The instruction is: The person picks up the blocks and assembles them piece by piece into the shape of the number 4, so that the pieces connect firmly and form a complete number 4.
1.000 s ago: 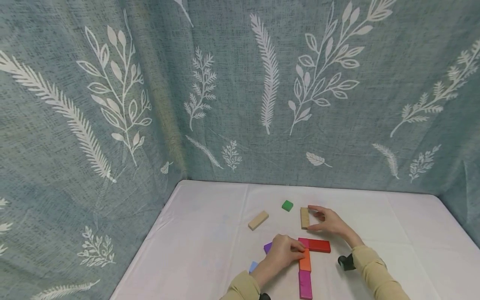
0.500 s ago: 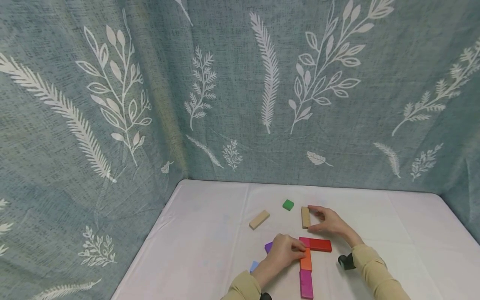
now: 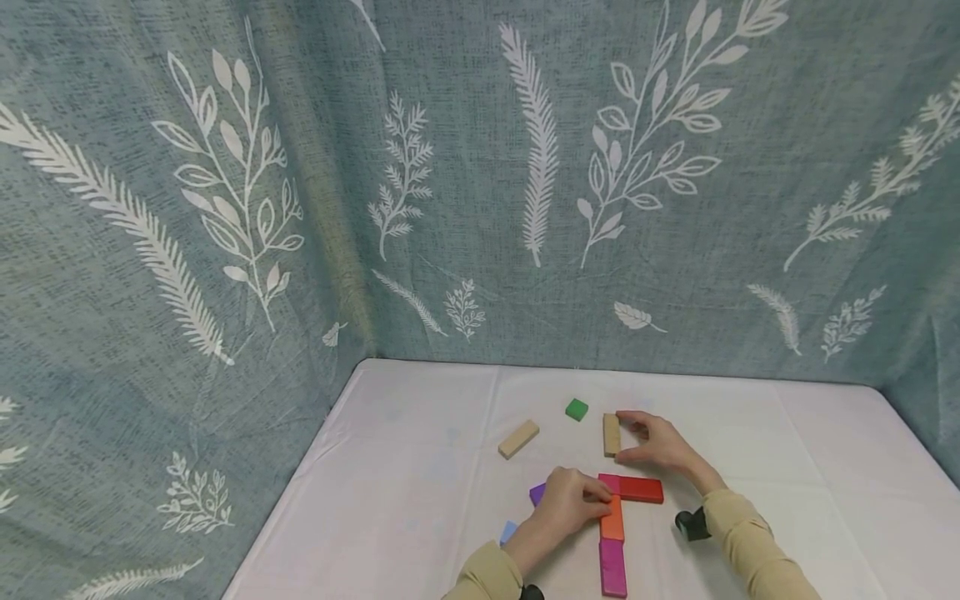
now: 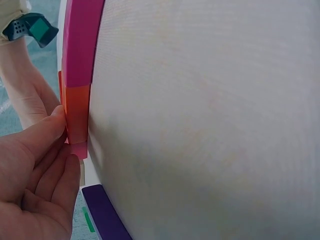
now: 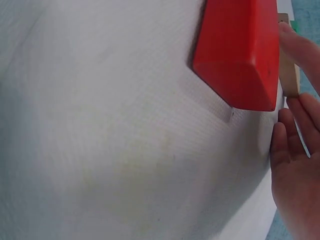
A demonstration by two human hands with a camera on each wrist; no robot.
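In the head view a plain wooden block (image 3: 611, 435) lies on the white cloth, its two ends between the thumb and index finger of my right hand (image 3: 656, 443). My left hand (image 3: 564, 504) has its curled fingertips on the upper end of an orange block (image 3: 612, 520), where it meets a pink block (image 3: 610, 481). A magenta block (image 3: 612, 568) continues this line toward me, and a red block (image 3: 642, 490) extends rightward from the pink one. The left wrist view shows my thumb (image 4: 57, 120) against the orange block's side.
A second plain wooden block (image 3: 518, 439) and a small green block (image 3: 577, 409) lie farther back. A purple block (image 3: 537, 493) and a light blue block (image 3: 508, 531) are partly hidden by my left hand. A patterned curtain (image 3: 480, 183) hangs behind the table.
The head view has shifted very slightly. Both hands and the blocks hold the same positions.
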